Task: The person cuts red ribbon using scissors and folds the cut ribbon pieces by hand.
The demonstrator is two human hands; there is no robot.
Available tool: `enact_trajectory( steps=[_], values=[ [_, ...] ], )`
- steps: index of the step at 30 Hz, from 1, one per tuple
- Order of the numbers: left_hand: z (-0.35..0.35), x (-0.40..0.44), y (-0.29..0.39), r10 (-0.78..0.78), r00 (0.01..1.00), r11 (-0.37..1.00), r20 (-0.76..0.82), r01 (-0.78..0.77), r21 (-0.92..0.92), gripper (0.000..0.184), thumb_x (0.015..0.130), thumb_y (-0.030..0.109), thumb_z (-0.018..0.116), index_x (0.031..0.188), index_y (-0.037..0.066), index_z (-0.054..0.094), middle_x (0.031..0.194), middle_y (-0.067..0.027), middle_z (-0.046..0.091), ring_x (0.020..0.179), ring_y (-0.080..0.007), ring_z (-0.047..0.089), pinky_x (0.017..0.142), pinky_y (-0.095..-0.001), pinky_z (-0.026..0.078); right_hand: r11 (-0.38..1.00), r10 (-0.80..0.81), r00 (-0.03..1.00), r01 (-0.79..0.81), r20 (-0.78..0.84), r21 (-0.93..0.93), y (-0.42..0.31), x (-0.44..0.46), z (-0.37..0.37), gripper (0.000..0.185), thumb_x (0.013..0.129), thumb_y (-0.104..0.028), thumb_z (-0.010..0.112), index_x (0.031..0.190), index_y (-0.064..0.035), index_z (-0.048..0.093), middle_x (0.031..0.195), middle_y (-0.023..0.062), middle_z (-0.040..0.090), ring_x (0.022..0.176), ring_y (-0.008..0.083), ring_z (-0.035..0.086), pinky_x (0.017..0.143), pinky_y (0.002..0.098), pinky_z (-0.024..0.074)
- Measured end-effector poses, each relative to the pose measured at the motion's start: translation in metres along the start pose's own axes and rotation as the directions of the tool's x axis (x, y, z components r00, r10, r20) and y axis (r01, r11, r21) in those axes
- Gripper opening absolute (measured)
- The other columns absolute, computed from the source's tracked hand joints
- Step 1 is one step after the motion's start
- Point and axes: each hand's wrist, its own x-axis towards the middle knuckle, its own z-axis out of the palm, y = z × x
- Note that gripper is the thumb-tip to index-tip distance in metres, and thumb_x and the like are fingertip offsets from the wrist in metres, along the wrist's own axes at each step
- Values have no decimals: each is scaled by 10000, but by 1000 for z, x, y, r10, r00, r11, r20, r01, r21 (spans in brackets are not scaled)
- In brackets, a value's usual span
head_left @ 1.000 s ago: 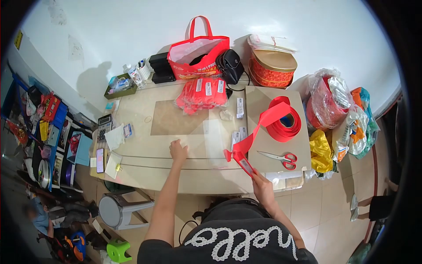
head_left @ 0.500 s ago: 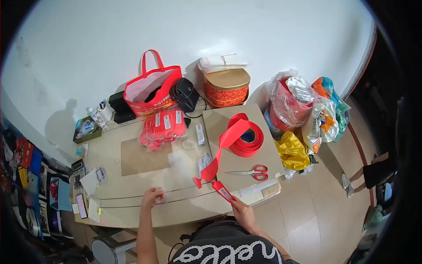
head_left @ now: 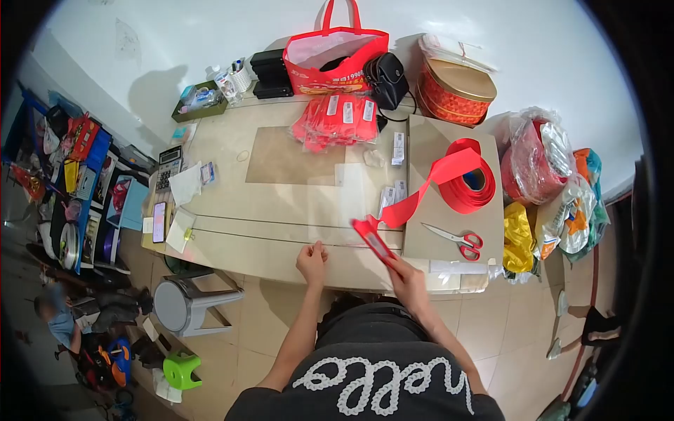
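The black shirt (head_left: pixel 372 354) reads "hello" in white, and the red tote bag (head_left: pixel 330 78) bears a number starting "199".

Label (head_left: pixel 377 244) on the held red strip (head_left: pixel 362 227) too blurred to read, red bag handle (head_left: pixel 357 12) cut off above

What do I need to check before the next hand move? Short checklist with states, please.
1. Right hand has a grip on the red strip: ok, held by its near end.
2. White label faces up: ok; its print is too blurred to read.
3. Left hand free: cannot tell; fingers are curled, and a thin clear item might not show.
4. Ribbon tail separate from the strip: cannot tell; their ends meet or overlap in this view.
5. Ribbon roll on the board: ok, lying on its side.
6. Scissors apart from both hands: ok, on the board.
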Motion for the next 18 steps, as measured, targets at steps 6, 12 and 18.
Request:
enact_trajectory(
  steps=[6, 12, 18],
  values=[
    [-7, -22, -9, 59, 998, 996, -23, -57, 73, 257, 855, 145, 604, 664, 5, 505, 581, -30, 546, 500, -88, 532, 469, -226, 468, 843, 128, 859, -358, 496, 402, 21, 89, 117, 259, 870, -135, 543, 1044, 47, 603, 822, 70, 662, 707, 89, 589, 624, 238, 485],
    [-30, -30, -32, -44, 986, 999, 160, 43, 14, 170, 861, 103, 584, 757, -18, 525, 659, -45, 580, 569, -101, 573, 547, -251, 510, 906, 164, 836, -338, 523, 256, 89, 84, 165, 287, 849, -193, 572, 1028, 23, 630, 740, 23, 625, 675, 68, 539, 595, 225, 437],
    [-54, -40, -50, 63, 916, 997, 396, -39, -68, 216, 873, 77, 549, 1054, -39, 531, 833, -66, 610, 726, -111, 596, 668, -241, 501, 906, 154, 858, -321, 490, 277, 99, 80, 170, 339, 824, -280, 575, 1023, -12, 631, 746, 92, 656, 691, 112, 585, 637, 267, 454]
  ],
)
